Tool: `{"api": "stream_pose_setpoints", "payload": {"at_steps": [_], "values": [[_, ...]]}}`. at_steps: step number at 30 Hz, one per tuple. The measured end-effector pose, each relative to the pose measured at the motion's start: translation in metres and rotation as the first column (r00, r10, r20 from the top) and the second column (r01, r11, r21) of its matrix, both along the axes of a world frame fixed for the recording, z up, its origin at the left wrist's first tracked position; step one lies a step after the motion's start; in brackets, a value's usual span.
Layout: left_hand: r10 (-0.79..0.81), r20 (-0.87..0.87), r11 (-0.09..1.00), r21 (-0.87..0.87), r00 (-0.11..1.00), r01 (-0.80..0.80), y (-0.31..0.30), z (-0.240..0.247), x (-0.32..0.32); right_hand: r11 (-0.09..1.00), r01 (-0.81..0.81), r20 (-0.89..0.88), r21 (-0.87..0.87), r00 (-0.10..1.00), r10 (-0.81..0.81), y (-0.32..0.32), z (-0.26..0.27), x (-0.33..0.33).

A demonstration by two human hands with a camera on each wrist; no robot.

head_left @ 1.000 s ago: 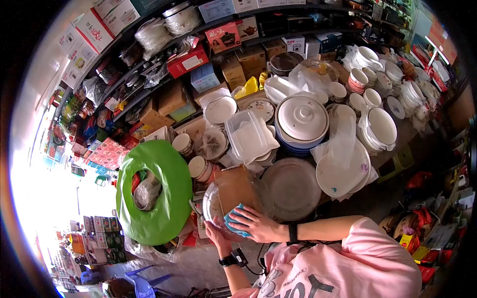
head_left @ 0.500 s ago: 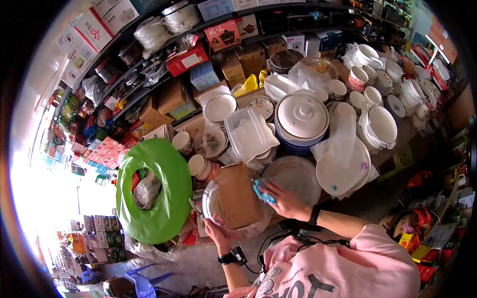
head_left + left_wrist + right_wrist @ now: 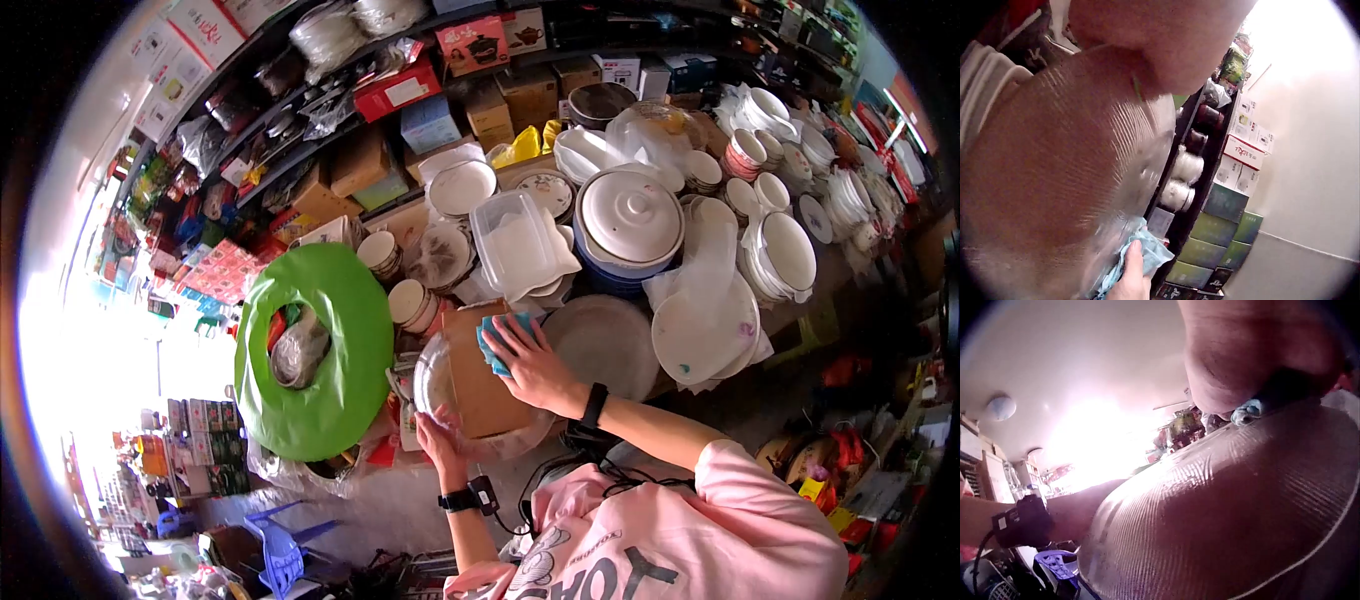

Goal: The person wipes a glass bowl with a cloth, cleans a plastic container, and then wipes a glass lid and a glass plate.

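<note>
A round, clear, ribbed plate [image 3: 431,376] stands in front of the person, with brown cardboard [image 3: 485,400] showing in the same spot in the head view. My left hand [image 3: 441,446] grips its lower left rim. In the left wrist view that hand [image 3: 1160,44] fills the top, beside the ribbed surface. My right hand [image 3: 545,375] holds a blue cloth [image 3: 495,345] against the plate's upper right part, fingers spread over it. Its thumb [image 3: 1133,262] lies along the bunched cloth [image 3: 1154,252] in the left wrist view. The right palm hides most of the cloth in the right wrist view.
A big grey round dish [image 3: 605,350] lies right of the plate. Behind stand a lidded white pot [image 3: 632,215], a clear plastic box [image 3: 515,240] and stacked bowls [image 3: 410,303]. A green ring-shaped sheet [image 3: 355,400] lies left; a blue chair [image 3: 275,560] stands below.
My right hand with the cloth moves from the plate's lower part out to its right edge, then back onto its upper right part. My left hand keeps its grip. The head view shifts slightly.
</note>
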State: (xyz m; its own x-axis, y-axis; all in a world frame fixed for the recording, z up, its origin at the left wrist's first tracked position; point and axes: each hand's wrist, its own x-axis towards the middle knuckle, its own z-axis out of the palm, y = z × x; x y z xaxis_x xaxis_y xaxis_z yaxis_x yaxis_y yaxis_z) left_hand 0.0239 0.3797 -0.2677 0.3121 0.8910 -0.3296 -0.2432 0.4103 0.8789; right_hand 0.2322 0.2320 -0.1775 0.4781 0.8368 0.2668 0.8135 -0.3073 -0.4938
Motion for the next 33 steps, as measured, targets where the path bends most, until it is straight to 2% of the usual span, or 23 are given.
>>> {"api": "stream_pose_setpoints", "payload": {"at_steps": [2, 3, 6, 7, 9, 12, 15, 22, 29, 33], "values": [[-0.120, -0.070, 0.993, -0.014, 0.990, 0.120, 0.002, 0.001, -0.007, 0.992, -0.094, 0.113, -0.078, 0.988, 0.102, 0.003, 0.005, -0.007], [-0.090, -0.106, 0.995, 0.028, 0.990, 0.094, 0.001, 0.001, -0.004, 0.988, -0.131, 0.124, -0.077, 0.982, 0.140, 0.005, 0.003, -0.011], [-0.099, -0.060, 0.995, 0.002, 0.993, 0.100, 0.001, 0.001, -0.004, 0.972, -0.237, 0.060, -0.013, 0.970, 0.237, 0.004, 0.006, -0.023], [-0.052, -0.092, 0.999, -0.011, 0.994, 0.051, -0.001, 0.006, 0.001, 0.968, -0.251, 0.055, -0.013, 0.966, 0.252, 0.005, 0.004, -0.026], [-0.072, -0.131, 0.996, 0.040, 0.989, 0.077, -0.003, 0.010, 0.000, 0.963, -0.260, 0.294, -0.064, 0.918, 0.268, 0.005, 0.001, -0.030], [-0.085, -0.171, 0.995, 0.045, 0.982, 0.094, -0.004, 0.016, -0.001, 0.930, -0.341, 0.275, -0.140, 0.889, 0.367, 0.001, 0.003, -0.029], [-0.055, -0.094, 0.997, 0.042, 0.994, 0.059, -0.005, 0.016, 0.004, 0.927, -0.351, 0.295, -0.133, 0.879, 0.375, 0.002, -0.002, -0.030], [-0.076, -0.143, 0.996, 0.042, 0.987, 0.083, -0.005, 0.013, 0.001, 0.920, -0.345, 0.312, -0.186, 0.867, 0.388, -0.001, 0.002, -0.034], [-0.081, -0.102, 0.995, 0.053, 0.992, 0.086, -0.005, 0.012, -0.001, 0.888, -0.434, 0.289, -0.153, 0.840, 0.460, -0.017, 0.000, -0.032], [-0.054, -0.058, 0.999, -0.007, 0.997, 0.053, -0.006, 0.017, 0.004, 0.868, -0.492, 0.183, -0.064, 0.849, 0.495, -0.020, 0.001, -0.024]]}}
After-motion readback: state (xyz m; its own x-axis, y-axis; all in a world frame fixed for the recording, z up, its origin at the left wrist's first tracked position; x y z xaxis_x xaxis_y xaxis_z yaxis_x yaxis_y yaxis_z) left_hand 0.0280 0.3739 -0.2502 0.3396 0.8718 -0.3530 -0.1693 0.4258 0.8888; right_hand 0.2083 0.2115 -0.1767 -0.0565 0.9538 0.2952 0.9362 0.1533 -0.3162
